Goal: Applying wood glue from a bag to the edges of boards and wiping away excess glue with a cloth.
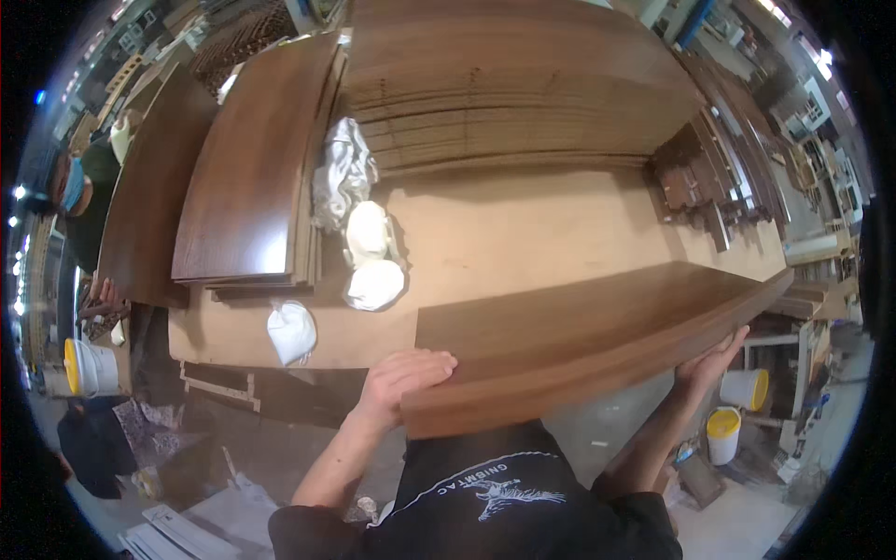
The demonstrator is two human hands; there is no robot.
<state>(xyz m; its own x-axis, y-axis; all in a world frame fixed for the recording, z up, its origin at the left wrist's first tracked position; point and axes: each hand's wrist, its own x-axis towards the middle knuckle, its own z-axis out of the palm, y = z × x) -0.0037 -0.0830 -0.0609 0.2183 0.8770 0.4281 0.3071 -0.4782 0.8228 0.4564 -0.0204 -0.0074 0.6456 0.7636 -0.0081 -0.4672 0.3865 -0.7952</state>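
A long dark-brown wooden panel [579, 331] with a thick front edge lies across the front of the worktable [485, 229], tilted toward me and reaching past the table's near edge. My left hand [406, 381] grips its left end, fingers over the top corner; the thumb is hidden. At the right end, my right hand [714, 362] holds the panel from below and along the outer edge, most of its fingers out of sight behind the wood. On the table left of the panel sit white cloth bundles [375, 283] and a crumpled silvery plastic wrap [345, 173].
Stacked brown panels [504, 121] fill the table's back, with more panels [257, 168] at left and narrow pieces [695, 173] at right. A white bag [292, 331] rests at the front edge. At far left, another person's hand [107, 294] touches an upright panel. Buckets [723, 436] stand at right.
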